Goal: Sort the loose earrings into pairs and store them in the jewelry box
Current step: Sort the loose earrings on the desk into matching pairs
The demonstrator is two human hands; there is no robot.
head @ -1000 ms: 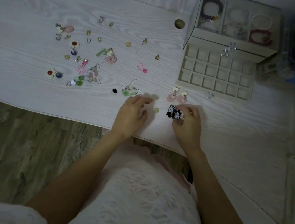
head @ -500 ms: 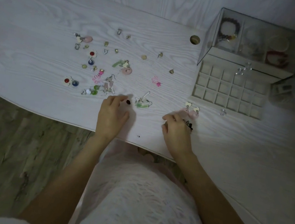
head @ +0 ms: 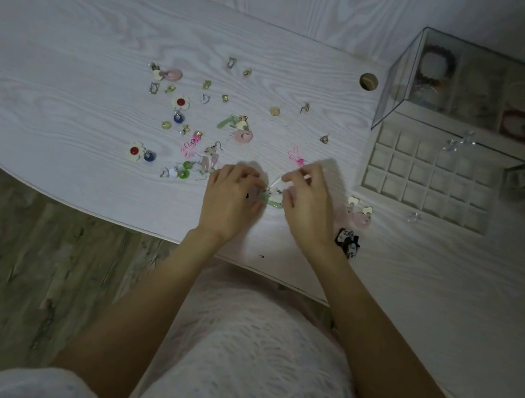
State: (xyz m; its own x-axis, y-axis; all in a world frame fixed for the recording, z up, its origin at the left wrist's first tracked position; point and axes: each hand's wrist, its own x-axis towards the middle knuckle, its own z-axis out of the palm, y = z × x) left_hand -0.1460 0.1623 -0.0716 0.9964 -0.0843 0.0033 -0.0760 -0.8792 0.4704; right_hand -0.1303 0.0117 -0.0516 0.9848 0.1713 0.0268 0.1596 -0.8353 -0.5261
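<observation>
Both hands meet over the green earrings (head: 270,200), which lie on the bench (head: 67,69) well left of the jewelry box tray (head: 429,178) and toward the bench's near edge. Left hand (head: 231,199) sits just left of the green pieces, fingers curled down onto them; whether it actually pinches one is blurred, cannot tell. Right hand (head: 308,206) sits just right of them, thumb and forefinger pinched on a thin pale wire or hook that rises from the green cluster up and to the right, toward the tray. So the long axis of the held piece runs slantwise, low end at the green drop between the two hands, high end at the right fingers.

Key relation: the green pieces lie between the hands, touching both sets of fingers or nearly so; the right hand is the nearer one to the tray. Judgement: step in hand is matching or untangling the green pair; storing looks not yet started, since the tray's compartments appear bare.

Left of the tray, close to its near left corner, a pink pair (head: 357,214) lies together; a black-and-white pair (head: 347,242) lies nearer the bench edge, just beside the right wrist. The loose unsorted earrings (head: 198,118) spread far left of the tray
</observation>
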